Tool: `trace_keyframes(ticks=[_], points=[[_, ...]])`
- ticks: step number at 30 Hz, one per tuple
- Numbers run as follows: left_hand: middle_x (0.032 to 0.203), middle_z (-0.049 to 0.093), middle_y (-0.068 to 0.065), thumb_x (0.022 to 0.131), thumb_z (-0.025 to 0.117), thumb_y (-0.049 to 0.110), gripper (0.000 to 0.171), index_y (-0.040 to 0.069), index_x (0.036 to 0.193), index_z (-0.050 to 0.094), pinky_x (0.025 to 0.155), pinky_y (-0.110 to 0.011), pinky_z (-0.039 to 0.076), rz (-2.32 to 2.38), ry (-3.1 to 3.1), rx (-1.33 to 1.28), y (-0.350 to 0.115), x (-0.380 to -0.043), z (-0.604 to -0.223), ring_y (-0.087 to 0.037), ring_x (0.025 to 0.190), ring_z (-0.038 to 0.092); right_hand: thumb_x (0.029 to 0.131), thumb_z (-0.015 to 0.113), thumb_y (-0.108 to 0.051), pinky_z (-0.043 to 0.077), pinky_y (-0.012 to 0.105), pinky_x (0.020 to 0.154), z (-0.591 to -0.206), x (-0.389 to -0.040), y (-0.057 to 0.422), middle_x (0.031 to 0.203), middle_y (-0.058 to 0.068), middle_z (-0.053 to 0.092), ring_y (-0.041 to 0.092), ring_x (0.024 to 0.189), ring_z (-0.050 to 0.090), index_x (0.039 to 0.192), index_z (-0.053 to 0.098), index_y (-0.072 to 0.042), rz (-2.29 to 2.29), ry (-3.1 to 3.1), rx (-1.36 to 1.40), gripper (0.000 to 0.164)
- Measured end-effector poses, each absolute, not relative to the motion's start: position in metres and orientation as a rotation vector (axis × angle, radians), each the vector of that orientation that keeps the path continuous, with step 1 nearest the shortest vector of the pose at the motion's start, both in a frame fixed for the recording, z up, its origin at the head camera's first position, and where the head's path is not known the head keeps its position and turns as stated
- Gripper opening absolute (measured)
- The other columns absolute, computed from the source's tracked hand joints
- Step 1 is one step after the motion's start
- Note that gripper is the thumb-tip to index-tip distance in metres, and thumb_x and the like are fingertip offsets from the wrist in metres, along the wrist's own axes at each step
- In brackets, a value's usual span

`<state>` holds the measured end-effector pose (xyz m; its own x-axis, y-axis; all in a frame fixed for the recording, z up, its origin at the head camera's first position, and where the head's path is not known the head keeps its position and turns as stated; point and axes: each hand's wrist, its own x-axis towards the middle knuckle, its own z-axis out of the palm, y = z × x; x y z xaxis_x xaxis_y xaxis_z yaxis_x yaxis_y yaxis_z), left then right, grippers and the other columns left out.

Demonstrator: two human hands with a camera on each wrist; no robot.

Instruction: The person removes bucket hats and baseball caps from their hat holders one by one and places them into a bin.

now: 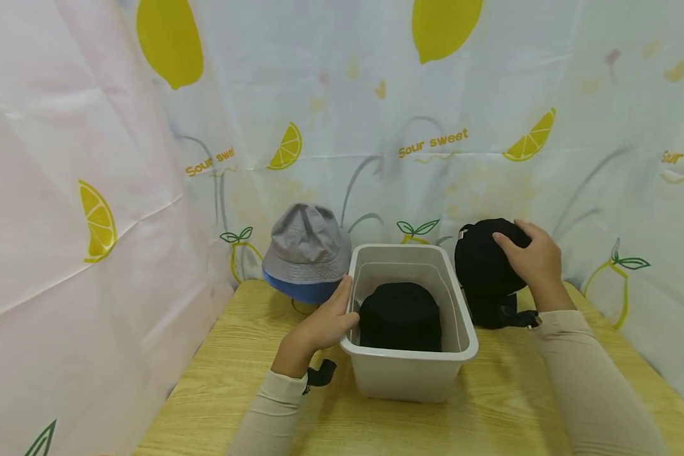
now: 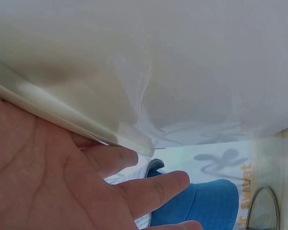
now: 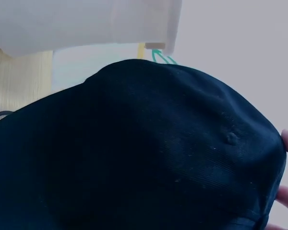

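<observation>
**Open from above, hemmed in at the sides**

A hand could pass down into the bin from overhead, until the black hat inside blocked it. The left hand and grey-and-blue hat obstructed the left side; the black cap, under the right hand, obstructed the right. The near bench offered room.

A yellow-brown wooden table stretches across the near part. Behind it, on the far side, hangs a white cloth with some creases. More cloth hangs on the left and the right. Two big yellow lemons are high up on the far cloth. Lower down it has lemon slices, orange words that say "Sour sweet", and green leaves.
</observation>
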<state>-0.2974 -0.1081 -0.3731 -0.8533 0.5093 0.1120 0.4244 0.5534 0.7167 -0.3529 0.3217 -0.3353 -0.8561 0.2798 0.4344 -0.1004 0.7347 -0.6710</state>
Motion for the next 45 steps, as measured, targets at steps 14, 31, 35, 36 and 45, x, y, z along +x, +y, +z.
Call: trace_keyframes(ticks=[14, 31, 35, 36, 45], points=[[0.174, -0.007, -0.016, 0.093, 0.045, 0.021, 0.090, 0.005, 0.166, -0.003, 0.128, -0.055, 0.010, 1.195, 2.677, 0.782, -0.108, -0.297, -0.373, -0.029, 0.161, -0.003, 0.100, 0.058, -0.054, 0.035, 0.062, 0.116, -0.348, -0.349, 0.326, 0.156, 0.012, 0.050, 0.044, 0.145, 0.044, 0.152, 0.053, -0.027, 1.011, -2.288, -0.222, 0.059], [0.175, -0.007, -0.011, 0.092, 0.045, 0.023, 0.090, 0.010, 0.167, -0.004, 0.127, -0.057, 0.013, 1.199, 2.682, 0.814, -0.108, -0.300, -0.376, -0.027, 0.161, -0.002, 0.103, 0.056, -0.048, 0.036, 0.063, 0.114, -0.355, -0.350, 0.331, 0.153, 0.021, 0.053, 0.048, 0.138, 0.049, 0.154, 0.052, -0.022, 1.010, -2.267, -0.301, 0.057], [0.175, -0.006, -0.013, 0.092, 0.045, 0.022, 0.091, 0.009, 0.167, -0.004, 0.127, -0.057, 0.013, 1.206, 2.677, 0.821, -0.108, -0.301, -0.377, -0.028, 0.161, -0.002, 0.103, 0.055, -0.048, 0.036, 0.062, 0.115, -0.359, -0.349, 0.334, 0.154, 0.019, 0.052, 0.047, 0.140, 0.049, 0.155, 0.050, -0.021, 1.035, -2.268, -0.327, 0.059], [0.175, -0.006, -0.014, 0.092, 0.046, 0.022, 0.091, 0.009, 0.167, -0.004, 0.127, -0.057, 0.013, 1.208, 2.675, 0.823, -0.108, -0.301, -0.377, -0.028, 0.161, -0.002, 0.103, 0.055, -0.049, 0.036, 0.062, 0.115, -0.360, -0.349, 0.334, 0.155, 0.019, 0.051, 0.047, 0.140, 0.048, 0.155, 0.050, -0.022, 1.036, -2.270, -0.331, 0.059], [0.175, -0.007, -0.012, 0.092, 0.045, 0.021, 0.091, 0.007, 0.166, -0.004, 0.127, -0.057, 0.013, 1.215, 2.673, 0.830, -0.108, -0.301, -0.377, -0.027, 0.161, -0.001, 0.101, 0.055, -0.053, 0.035, 0.061, 0.116, -0.367, -0.350, 0.337, 0.154, 0.017, 0.053, 0.045, 0.141, 0.048, 0.155, 0.051, -0.022, 1.060, -2.242, -0.340, 0.063]])
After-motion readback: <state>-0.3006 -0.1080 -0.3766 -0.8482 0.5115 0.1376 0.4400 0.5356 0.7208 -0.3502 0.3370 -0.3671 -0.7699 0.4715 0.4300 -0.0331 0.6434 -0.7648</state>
